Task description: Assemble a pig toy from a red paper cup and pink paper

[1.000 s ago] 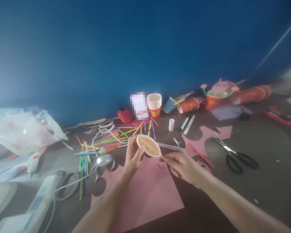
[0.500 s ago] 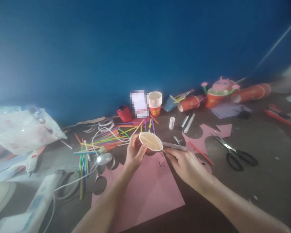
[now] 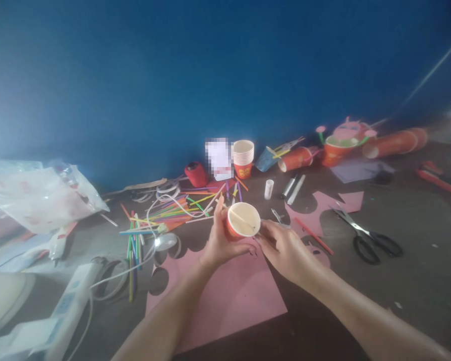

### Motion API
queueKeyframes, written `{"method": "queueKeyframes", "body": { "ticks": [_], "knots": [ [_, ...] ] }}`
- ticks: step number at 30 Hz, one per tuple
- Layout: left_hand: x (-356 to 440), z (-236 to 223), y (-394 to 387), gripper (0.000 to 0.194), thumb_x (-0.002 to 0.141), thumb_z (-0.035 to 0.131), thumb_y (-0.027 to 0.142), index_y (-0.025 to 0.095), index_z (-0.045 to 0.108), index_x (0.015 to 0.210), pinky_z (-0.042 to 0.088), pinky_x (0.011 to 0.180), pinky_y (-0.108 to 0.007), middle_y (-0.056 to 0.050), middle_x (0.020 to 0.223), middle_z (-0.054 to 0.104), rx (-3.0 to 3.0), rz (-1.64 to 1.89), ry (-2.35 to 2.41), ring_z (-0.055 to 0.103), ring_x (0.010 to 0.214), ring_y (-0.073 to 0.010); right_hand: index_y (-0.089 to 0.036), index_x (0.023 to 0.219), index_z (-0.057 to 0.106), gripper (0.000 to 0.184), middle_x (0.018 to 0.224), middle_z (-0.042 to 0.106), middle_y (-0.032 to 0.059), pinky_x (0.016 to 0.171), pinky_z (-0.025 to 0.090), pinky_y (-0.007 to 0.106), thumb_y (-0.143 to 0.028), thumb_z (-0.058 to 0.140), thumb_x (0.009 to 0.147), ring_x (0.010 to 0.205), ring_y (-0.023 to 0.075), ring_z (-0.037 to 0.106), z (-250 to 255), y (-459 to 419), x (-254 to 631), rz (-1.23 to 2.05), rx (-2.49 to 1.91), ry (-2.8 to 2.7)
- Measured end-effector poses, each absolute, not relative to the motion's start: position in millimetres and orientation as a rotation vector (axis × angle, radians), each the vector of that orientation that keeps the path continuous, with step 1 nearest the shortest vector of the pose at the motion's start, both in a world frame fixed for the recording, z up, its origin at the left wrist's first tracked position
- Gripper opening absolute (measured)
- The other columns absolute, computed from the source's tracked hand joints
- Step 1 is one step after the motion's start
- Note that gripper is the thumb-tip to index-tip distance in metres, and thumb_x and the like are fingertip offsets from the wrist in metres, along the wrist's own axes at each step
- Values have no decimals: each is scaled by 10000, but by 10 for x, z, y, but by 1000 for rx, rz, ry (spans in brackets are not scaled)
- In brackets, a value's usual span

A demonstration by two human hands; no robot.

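My left hand is wrapped around a red paper cup, its fingers along the far left side and its thumb stretched below the near side. The cup's pale open mouth is tipped toward me, and a thin light stick lies across the inside. At the cup's right side, my right hand has its fingers closed in a pinch close to the wall. What sits between those fingertips is hidden. Under both hands lies a pink sheet with round pieces cut from its left edge.
Black-handled scissors lie open at right, beside pink paper scraps. Behind the hands stand stacked paper cups and a small white cap. Colourful sticks, a white cable and a power strip occupy the left.
The cup was squeezed to a pointed oval and now has a rounder mouth. My left thumb has moved from the rim to below the cup. The right hand stays beside the cup.
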State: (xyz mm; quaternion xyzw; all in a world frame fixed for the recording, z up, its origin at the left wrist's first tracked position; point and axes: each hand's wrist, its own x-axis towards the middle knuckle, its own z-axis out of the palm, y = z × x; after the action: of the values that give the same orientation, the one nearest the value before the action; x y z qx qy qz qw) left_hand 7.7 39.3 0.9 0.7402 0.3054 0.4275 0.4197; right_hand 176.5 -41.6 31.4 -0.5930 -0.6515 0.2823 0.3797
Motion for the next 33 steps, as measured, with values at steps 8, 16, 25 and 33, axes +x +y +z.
{"method": "queueKeyframes", "body": {
  "ticks": [8,16,25,33],
  "knots": [
    [3,-90,498,1092,565,816,307,258,155,1433,312,1044,-488,-132,1308,456,1821,1238,961,407,1257,-317,-188,793,574,158,693,633,20,549,404,262,-262,462,876,610,149,582,347,-450,1874,544,-1640,-1685],
    [5,-86,481,973,580,805,303,264,275,1395,282,1072,-486,-127,1405,365,1873,1252,947,336,1309,-323,-184,950,560,232,609,557,-26,493,373,233,-385,513,844,531,119,515,319,-437,1887,775,-1605,-1589],
    [12,-108,481,1035,575,811,291,260,212,1418,319,1041,-497,-138,1359,411,1782,1239,944,387,1273,-331,-190,898,560,232,607,550,-24,501,384,238,-390,441,897,537,126,522,308,-422,1904,748,-1607,-1613],
    [2,-60,457,1080,559,802,422,226,189,1427,225,1078,-520,-149,1320,447,1846,1239,953,315,1315,-340,-195,717,563,350,620,600,11,536,397,255,-337,335,942,559,143,550,343,-459,1879,653,-1604,-1681]
  ]
}}
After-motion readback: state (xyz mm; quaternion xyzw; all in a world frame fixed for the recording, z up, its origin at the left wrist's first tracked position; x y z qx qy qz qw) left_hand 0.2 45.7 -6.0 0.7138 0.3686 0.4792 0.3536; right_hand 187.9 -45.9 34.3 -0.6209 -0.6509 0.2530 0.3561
